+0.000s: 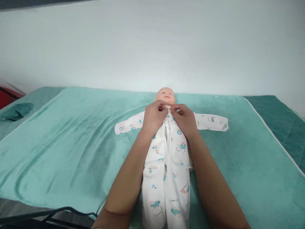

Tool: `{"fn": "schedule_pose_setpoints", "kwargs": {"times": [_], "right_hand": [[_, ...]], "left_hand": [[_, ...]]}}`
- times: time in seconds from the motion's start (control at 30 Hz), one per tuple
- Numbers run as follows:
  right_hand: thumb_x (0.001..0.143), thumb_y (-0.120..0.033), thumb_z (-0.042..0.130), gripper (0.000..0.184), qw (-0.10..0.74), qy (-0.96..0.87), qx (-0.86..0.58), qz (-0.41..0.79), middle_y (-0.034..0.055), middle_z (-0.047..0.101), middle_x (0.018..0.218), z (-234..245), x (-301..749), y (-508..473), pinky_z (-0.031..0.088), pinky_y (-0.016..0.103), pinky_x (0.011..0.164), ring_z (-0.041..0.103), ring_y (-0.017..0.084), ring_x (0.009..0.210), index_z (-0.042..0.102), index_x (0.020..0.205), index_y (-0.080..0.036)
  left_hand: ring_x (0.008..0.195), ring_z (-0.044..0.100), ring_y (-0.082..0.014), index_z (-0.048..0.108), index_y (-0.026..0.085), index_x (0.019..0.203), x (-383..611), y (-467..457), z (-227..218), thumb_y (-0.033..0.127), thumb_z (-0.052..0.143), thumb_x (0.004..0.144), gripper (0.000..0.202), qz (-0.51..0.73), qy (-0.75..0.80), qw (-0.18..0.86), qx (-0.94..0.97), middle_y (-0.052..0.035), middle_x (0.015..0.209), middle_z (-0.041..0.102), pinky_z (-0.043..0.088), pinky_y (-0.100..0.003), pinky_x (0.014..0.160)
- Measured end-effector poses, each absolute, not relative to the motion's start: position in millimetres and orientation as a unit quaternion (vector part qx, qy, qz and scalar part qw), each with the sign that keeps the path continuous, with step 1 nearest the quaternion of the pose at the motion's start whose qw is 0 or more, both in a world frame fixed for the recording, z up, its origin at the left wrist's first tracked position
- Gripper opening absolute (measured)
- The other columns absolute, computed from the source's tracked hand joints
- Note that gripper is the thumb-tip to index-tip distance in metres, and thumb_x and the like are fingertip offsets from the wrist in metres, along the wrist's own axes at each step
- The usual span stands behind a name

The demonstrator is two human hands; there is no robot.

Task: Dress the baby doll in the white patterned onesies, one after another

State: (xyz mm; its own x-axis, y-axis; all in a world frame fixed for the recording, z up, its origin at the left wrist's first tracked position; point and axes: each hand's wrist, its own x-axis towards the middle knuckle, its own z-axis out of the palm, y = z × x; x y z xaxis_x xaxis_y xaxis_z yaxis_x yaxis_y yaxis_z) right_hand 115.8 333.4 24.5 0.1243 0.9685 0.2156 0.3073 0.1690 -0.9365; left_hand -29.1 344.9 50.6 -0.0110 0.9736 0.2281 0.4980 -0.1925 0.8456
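Observation:
A baby doll [165,94] lies on its back, dressed in a white printed jacket [156,149] and matching trousers [177,187]. Its sleeves stretch out to both sides. At the collar, just under the doll's chin, my left hand [154,116] pinches one front edge of the jacket. My right hand [184,119] pinches the other edge close beside it, the fingertips of both hands nearly meeting. Below them the jacket front hangs slightly apart down the middle, with a small button or snap visible. What exactly sits between the fingertips is partly hidden.
A mint-green blanket [78,140] with some wrinkles lies under the doll, over a darker green quilted cover [278,117]. A pale wall [152,47] rises behind. Black cables [59,211] run along the lower left, and something red [8,97] shows at the far left.

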Motion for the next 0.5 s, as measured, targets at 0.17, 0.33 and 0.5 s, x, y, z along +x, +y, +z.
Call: {"fn": "schedule_pose_setpoints", "kwargs": {"times": [0.17, 0.33, 0.5], "right_hand": [[0.083, -0.033, 0.063, 0.020, 0.506, -0.584, -0.558, 0.303, 0.0034, 0.069, 0.094, 24.6, 115.1, 333.3, 0.046, 0.031, 0.076, 0.054, 0.013, 0.069, 0.076, 0.090, -0.020], [0.081, -0.036, 0.065, 0.025, 0.496, -0.580, -0.553, 0.334, 0.0040, 0.070, 0.096, 24.1, 116.2, 335.0, 0.048, 0.031, 0.078, 0.055, 0.014, 0.073, 0.078, 0.096, -0.020], [0.081, -0.034, 0.064, 0.023, 0.484, -0.598, -0.543, 0.338, 0.0021, 0.066, 0.089, 26.5, 117.2, 334.5, 0.047, 0.030, 0.075, 0.052, 0.013, 0.070, 0.079, 0.094, -0.022]], "left_hand": [[0.079, 0.067, -0.0155, 0.074, 0.020, 0.096, -28.1, 344.1, 52.2, 0.016, 0.060, 0.078, 0.023, 0.425, 0.575, 0.271, 0.645, -0.0019, 0.087, 0.074, 0.050, -0.028, 0.079], [0.081, 0.068, -0.0163, 0.074, 0.020, 0.093, -29.3, 342.9, 52.6, 0.018, 0.061, 0.082, 0.017, 0.420, 0.567, 0.277, 0.652, -0.0027, 0.089, 0.076, 0.050, -0.029, 0.080], [0.084, 0.069, -0.0174, 0.073, 0.020, 0.093, -28.7, 344.1, 50.9, 0.030, 0.064, 0.088, 0.014, 0.417, 0.559, 0.272, 0.663, -0.0037, 0.091, 0.076, 0.051, -0.029, 0.081]]}}
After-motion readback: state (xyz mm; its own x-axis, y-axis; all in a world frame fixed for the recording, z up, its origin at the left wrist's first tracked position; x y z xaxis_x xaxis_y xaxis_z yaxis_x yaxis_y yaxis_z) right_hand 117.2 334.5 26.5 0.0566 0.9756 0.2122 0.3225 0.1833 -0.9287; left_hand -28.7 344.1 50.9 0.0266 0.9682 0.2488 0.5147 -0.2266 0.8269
